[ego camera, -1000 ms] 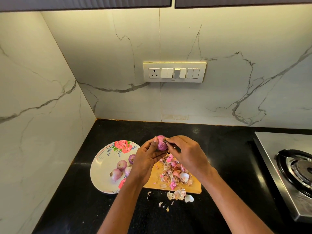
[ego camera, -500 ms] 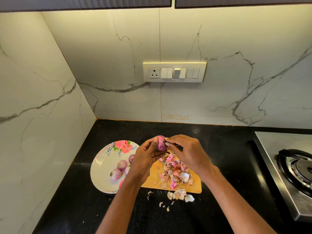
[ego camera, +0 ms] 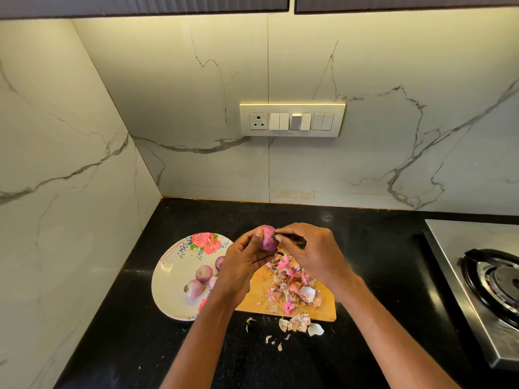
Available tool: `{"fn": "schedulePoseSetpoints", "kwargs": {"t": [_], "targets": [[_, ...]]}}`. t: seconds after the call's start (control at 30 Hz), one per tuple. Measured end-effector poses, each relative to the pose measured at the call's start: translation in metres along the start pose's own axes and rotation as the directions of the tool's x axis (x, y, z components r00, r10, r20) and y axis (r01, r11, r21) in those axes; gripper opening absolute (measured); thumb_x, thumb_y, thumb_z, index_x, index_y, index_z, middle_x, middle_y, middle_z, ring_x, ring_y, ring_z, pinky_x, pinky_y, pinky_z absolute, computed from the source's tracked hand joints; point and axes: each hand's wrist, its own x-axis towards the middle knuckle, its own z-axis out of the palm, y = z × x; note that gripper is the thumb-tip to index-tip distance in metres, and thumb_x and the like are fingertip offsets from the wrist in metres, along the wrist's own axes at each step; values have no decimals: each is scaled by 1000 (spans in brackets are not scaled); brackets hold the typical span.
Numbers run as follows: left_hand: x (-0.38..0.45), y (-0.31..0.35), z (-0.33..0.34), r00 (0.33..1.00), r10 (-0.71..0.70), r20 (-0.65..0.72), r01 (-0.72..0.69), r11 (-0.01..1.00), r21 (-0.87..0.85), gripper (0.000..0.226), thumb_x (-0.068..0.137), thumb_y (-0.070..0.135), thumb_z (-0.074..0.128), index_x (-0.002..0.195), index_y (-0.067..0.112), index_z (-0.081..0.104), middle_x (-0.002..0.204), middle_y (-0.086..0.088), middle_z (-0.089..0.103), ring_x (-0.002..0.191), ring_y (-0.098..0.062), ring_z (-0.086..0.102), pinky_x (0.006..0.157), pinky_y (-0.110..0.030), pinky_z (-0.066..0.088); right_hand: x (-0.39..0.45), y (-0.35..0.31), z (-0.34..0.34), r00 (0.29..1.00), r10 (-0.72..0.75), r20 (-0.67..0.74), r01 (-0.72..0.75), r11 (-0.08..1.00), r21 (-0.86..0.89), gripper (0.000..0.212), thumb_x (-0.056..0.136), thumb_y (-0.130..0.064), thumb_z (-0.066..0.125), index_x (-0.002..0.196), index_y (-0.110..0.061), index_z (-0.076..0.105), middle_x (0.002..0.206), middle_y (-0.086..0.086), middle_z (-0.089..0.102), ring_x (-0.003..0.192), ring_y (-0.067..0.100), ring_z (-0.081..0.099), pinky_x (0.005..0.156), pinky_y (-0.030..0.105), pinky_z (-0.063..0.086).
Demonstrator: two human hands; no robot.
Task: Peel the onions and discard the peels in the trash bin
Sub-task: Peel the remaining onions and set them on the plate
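The left hand (ego camera: 241,265) has its grip curled round a small red onion (ego camera: 268,238), held up above the far end of the wooden cutting board (ego camera: 323,306); the right hand (ego camera: 311,251) pinches at the onion's top; peels (ego camera: 292,284) lie heaped on the board and spill onto the black worktop (ego camera: 379,248); more onions (ego camera: 203,273) sit on the floral plate (ego camera: 171,279) just left.

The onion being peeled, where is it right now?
Head view, centre: the onion sits between both hands, left hand holding it, above the cutting board's far end.
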Motion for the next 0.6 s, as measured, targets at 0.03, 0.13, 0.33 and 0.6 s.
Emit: {"fn": "schedulePoseSetpoints", "kwargs": {"t": [0.03,0.13,0.33,0.6], "targets": [[0,0,-1,1000,6,-2,-6,1000,8,50,90,40,58,132,12,62,118,-13,74,109,-28,72,94,-35,59,0,0,0,1000,3,4,-3,1000,7,25,89,-18,76,112,-11,75,103,0,76,92,3,68,82,9,54],[0,1,-2,1000,26,5,-26,998,56,49,90,42,59,132,16,62,120,-11,73,109,-25,72,91,-31,59,-2,2,-1,1000,20,2,-20,1000,-8,24,88,-19,77,110,-12,77,101,0,77,91,5,70,81,13,56],[0,1,-1,997,73,9,-74,991,112,48,89,40,63,132,18,63,121,-6,73,110,-23,72,90,-29,59,-6,2,3,999,23,-32,-24,999,-36,20,84,-12,81,103,-9,78,96,2,77,85,7,71,79,9,55],[-1,-8,4,998,57,-18,-56,998,34,46,92,37,62,132,14,62,120,-10,73,108,-25,72,90,-31,60,-8,0,14,989,120,-87,-123,992,-34,11,89,-10,75,97,-14,70,87,-5,69,78,5,65,72,12,54]]}}
